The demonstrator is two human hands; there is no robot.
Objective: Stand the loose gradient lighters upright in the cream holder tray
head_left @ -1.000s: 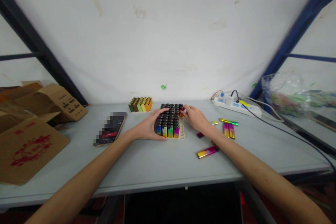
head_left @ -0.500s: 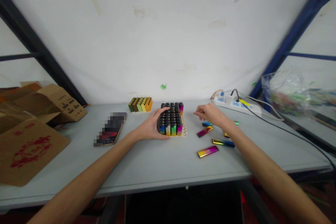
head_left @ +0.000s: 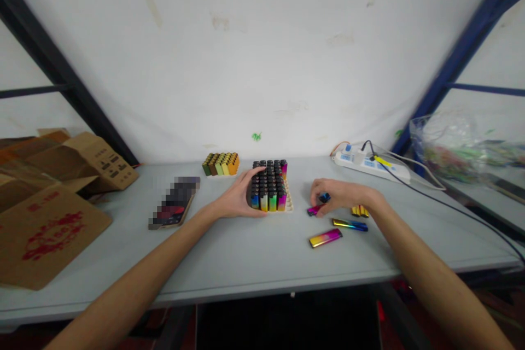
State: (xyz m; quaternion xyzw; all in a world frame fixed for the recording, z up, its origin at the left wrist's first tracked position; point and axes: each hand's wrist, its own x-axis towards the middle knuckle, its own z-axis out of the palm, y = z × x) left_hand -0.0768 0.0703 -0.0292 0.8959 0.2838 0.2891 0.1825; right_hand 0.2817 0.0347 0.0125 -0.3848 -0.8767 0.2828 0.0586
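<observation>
A white tray (head_left: 289, 203) bears rows of upright lighters (head_left: 273, 202) with black tops; bare tray shows along its right side. My left hand (head_left: 240, 197) is wrapped round the left side of this block, thumb at the front and fingers behind. To the right, my right hand (head_left: 334, 196) curls down over a magenta lighter (head_left: 314, 210) lying on the table, its fingertips at the lighter, with a dark blue one (head_left: 324, 197) between the fingers. Nearer the front lie a yellow-magenta lighter (head_left: 325, 238) and a blue-gold one (head_left: 350, 225). More yellow-red ones (head_left: 360, 211) lie by my right wrist.
A second block of green and yellow lighters (head_left: 220, 164) stands near the wall. A phone (head_left: 174, 203) and cardboard boxes (head_left: 61, 229) are at left. At right are a power strip (head_left: 371, 166) with cables and a plastic bag (head_left: 447, 147).
My right hand has moved down from beside the block to the loose lighters and now curls over them. My left hand keeps its place on the block.
</observation>
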